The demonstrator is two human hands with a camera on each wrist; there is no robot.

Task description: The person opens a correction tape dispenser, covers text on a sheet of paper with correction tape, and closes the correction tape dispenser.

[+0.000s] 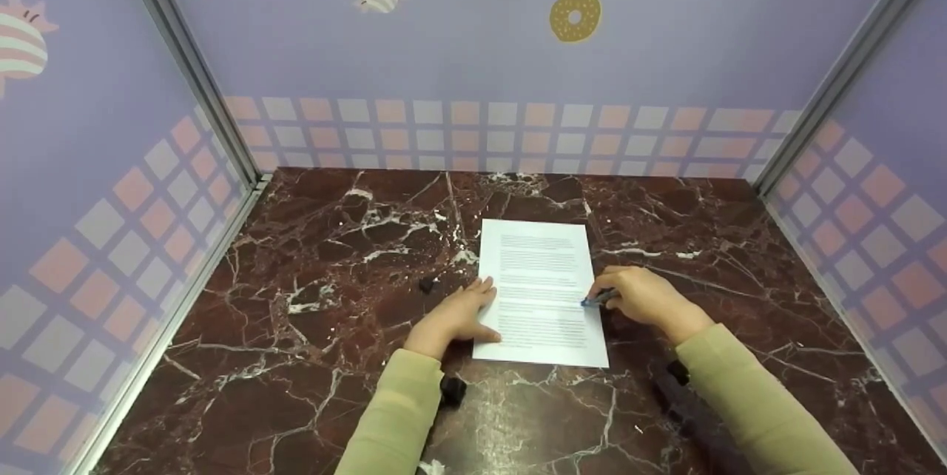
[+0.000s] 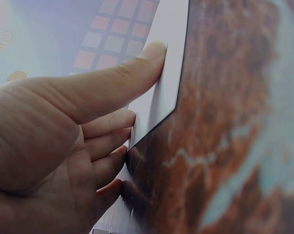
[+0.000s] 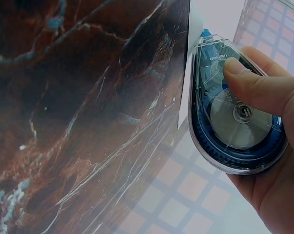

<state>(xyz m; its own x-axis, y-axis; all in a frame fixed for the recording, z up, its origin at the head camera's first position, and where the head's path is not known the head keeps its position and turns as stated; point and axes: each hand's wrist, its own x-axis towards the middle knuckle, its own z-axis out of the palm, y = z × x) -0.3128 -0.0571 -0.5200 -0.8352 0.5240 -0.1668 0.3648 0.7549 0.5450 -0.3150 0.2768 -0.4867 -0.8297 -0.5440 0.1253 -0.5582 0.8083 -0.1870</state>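
A white sheet of paper [image 1: 544, 290] with printed lines of text lies on the dark marbled table. My left hand [image 1: 460, 316] rests on its left edge, thumb and fingers spread; in the left wrist view the thumb [image 2: 137, 73] presses the paper [image 2: 161, 83] near a corner. My right hand [image 1: 644, 294] holds a correction tape dispenser [image 3: 237, 112] with a clear case and blue parts, gripped between thumb and fingers. Its blue tip [image 3: 205, 33] is right at the paper, over the right part of the text in the head view.
A small black object [image 1: 427, 284] lies on the marbled table [image 1: 355, 268] left of the sheet. Purple panels [image 1: 473, 38] with a checked border enclose the table at the back and both sides. Small white specks dot the tabletop.
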